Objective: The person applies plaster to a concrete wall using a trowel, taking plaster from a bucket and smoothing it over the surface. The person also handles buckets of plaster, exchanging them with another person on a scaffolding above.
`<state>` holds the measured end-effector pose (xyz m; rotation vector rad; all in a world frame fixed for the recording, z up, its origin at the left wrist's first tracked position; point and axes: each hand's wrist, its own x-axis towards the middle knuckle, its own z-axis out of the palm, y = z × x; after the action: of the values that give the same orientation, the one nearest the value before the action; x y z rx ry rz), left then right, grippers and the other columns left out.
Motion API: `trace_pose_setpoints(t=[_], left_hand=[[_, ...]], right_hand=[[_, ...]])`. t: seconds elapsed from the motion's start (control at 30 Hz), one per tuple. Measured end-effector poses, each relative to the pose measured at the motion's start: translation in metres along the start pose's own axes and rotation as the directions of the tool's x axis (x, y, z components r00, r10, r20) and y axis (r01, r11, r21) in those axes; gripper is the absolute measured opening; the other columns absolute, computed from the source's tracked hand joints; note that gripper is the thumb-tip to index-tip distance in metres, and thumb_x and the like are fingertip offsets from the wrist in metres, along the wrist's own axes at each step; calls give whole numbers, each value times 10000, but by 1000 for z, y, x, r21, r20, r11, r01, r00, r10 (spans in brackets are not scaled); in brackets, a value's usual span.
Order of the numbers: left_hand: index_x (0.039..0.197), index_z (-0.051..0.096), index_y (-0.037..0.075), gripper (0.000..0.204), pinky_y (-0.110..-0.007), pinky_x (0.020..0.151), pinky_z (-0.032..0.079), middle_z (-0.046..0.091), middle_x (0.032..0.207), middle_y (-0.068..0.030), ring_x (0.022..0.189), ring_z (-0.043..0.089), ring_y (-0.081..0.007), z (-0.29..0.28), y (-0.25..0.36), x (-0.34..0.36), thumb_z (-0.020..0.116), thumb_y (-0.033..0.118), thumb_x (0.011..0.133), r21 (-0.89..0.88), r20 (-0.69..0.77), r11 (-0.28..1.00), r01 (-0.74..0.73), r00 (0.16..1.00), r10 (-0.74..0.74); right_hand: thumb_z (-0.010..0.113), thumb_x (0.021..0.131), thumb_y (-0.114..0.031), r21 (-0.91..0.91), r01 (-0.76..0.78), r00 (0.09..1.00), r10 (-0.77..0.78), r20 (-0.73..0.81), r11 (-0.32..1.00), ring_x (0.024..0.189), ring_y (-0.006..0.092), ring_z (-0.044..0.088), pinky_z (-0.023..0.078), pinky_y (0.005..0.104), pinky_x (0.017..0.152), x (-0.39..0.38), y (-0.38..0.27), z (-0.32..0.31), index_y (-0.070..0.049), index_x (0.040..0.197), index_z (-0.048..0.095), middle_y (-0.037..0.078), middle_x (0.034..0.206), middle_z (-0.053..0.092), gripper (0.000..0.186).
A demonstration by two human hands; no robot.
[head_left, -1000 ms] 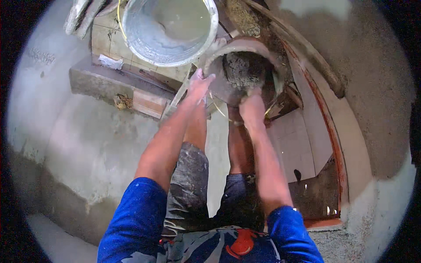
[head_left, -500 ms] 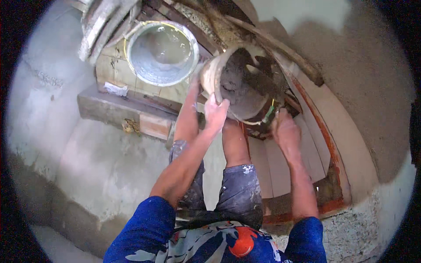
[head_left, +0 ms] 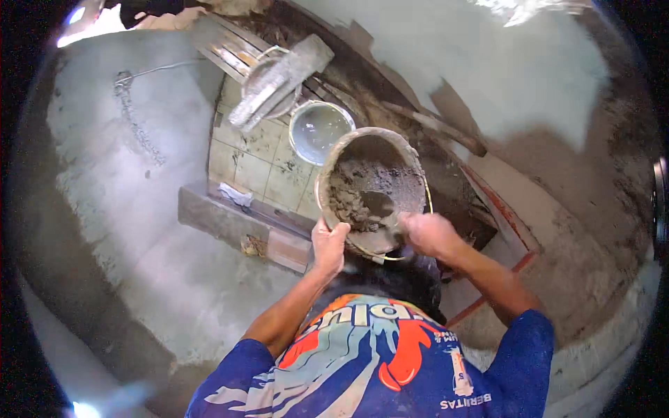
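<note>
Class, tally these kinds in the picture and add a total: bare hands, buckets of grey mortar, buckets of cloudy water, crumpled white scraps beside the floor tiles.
Left hand and right hand: 2
Bucket of grey mortar: 1
Bucket of cloudy water: 1
Crumpled white scrap: 1
Total: 5

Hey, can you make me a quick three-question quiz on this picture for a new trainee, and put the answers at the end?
1. What grey material lies in the held bucket?
2. True or false: a second bucket, with cloudy liquid in it, stands farther ahead than the held one.
3. Which part of the held bucket does the left hand grip? A, handle; B, base; C, rim.

Key: 1, mortar; 2, true; 3, C.
</note>
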<state>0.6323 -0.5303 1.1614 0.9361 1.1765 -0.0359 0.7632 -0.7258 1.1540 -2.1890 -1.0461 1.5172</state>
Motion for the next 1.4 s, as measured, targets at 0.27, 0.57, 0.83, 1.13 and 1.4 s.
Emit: trace_pose_setpoints(t=[0.27, 0.57, 0.83, 1.13, 1.4], left_hand=[[1075, 546, 3, 323, -290, 757, 500, 614, 945, -51, 813, 585, -141, -14, 45, -101, 561, -13, 752, 87, 67, 991, -98, 993, 92], [1102, 597, -17, 343, -259, 743, 474, 630, 962, -26, 839, 561, -93, -24, 25, -98, 559, 50, 768, 114, 44, 957, -268, 963, 265], [1022, 621, -26, 300, -264, 688, 460, 627, 865, -30, 762, 546, -98, -21, 17, -102, 548, 79, 752, 195, -90, 930, -312, 938, 334], [1063, 624, -3, 335, -267, 686, 465, 634, 878, -14, 759, 544, -93, 3, 3, -100, 523, 55, 749, 161, 41, 881, -445, 895, 445], [1074, 620, -12, 352, -297, 717, 485, 652, 884, -59, 802, 583, -127, -20, 2, -85, 528, 61, 742, 302, -13, 851, -430, 891, 454]], right_hand=[[537, 841, -181, -321, -283, 937, 188, -295, 904, 764, 316, 688, 563, 434, 647, -55, -45, -76, -6, 950, 641, 195, 876, 683, 230], [543, 819, -334, 186, 93, 943, -147, 298, 978, 964, 387, 620, 484, 427, 851, -47, -76, -29, 21, 1163, 558, 266, 1074, 624, 494], [491, 860, -133, -412, 2, 983, -78, -168, 911, 819, 299, 676, 550, 405, 666, -105, -95, -99, -39, 968, 591, 128, 901, 654, 174], [599, 785, -253, -3, 81, 975, -80, -205, 997, 858, 440, 642, 516, 502, 753, -79, -64, -32, 59, 931, 554, 315, 853, 630, 347], [462, 865, -187, -483, 8, 989, -78, -125, 875, 789, 361, 675, 541, 473, 616, -119, -92, -83, 8, 888, 575, 219, 853, 658, 226]])
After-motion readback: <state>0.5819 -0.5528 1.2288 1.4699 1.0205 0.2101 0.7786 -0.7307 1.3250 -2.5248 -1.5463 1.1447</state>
